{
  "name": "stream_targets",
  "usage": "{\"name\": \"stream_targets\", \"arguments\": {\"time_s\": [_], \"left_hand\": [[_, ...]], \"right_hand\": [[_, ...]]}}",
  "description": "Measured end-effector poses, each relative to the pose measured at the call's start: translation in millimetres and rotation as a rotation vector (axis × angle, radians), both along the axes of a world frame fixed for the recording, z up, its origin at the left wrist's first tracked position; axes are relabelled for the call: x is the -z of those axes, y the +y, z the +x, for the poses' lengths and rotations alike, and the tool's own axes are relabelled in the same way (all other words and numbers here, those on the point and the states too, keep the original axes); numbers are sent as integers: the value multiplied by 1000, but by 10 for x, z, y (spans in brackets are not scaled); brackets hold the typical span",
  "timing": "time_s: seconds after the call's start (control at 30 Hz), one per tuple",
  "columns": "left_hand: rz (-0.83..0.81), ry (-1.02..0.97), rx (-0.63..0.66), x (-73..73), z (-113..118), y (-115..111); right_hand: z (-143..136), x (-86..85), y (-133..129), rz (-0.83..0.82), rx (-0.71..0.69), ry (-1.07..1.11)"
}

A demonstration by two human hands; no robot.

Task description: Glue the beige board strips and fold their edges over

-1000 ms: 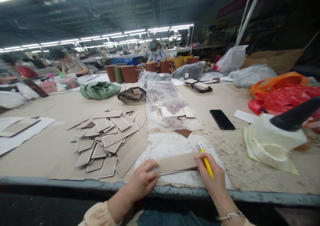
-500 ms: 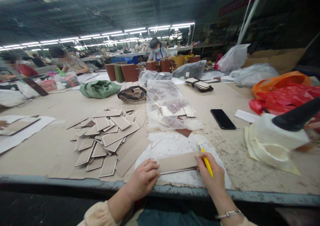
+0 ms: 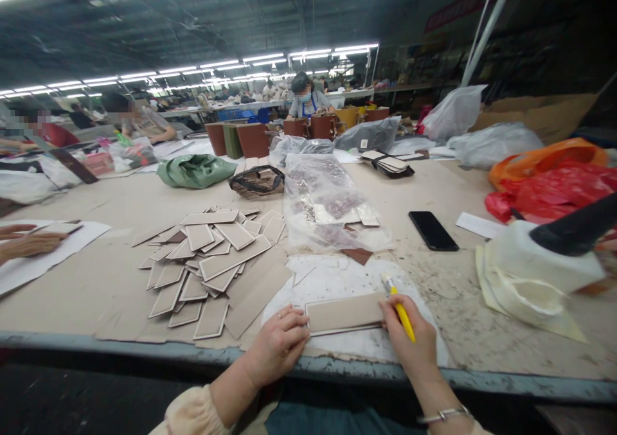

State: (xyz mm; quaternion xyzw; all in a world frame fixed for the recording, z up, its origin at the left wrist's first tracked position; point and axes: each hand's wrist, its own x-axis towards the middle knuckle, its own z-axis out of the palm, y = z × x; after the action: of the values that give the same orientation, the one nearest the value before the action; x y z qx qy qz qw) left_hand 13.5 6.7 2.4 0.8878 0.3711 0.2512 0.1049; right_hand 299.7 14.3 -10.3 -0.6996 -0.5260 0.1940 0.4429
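A tan rectangular panel lies on a glue-stained white sheet near the table's front edge. My left hand presses on the panel's left end with its fingertips. My right hand rests at the panel's right end and grips a yellow-handled brush, whose bristles point away from me. Just to the left lies a spread pile of several similar tan panels with pale borders.
A black phone lies to the right. A white glue pot with a dark handle stands at far right. A clear plastic bag of pieces is ahead. Another person's hands work at the left edge. Bags and seated workers fill the back.
My hands and the panel stay nearly still. At the left edge another person's hands have come into view over the white sheet there.
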Motion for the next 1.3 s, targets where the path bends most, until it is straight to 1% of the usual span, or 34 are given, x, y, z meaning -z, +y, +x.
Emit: {"name": "stream_targets", "arguments": {"time_s": [0.2,0.53,0.83,0.97,1.13,1.3], "left_hand": [[-1,-4,-5,-14,2,-2],[-1,-2,-3,-13,3,8],[-17,-18,-6,28,-18,4],[-30,-28,-9,35,-22,6],[-29,-39,-11,22,-19,-1],[-26,-36,-8,25,-16,0]], "right_hand": [[1,3,5,-24,19,-6],[-6,2,14,-34,9,-20],[-87,-162,-35,-17,29,13],[-114,-205,-43,-29,50,34],[-91,-178,-35,-33,55,28],[-53,-118,-26,-39,21,26]]}}
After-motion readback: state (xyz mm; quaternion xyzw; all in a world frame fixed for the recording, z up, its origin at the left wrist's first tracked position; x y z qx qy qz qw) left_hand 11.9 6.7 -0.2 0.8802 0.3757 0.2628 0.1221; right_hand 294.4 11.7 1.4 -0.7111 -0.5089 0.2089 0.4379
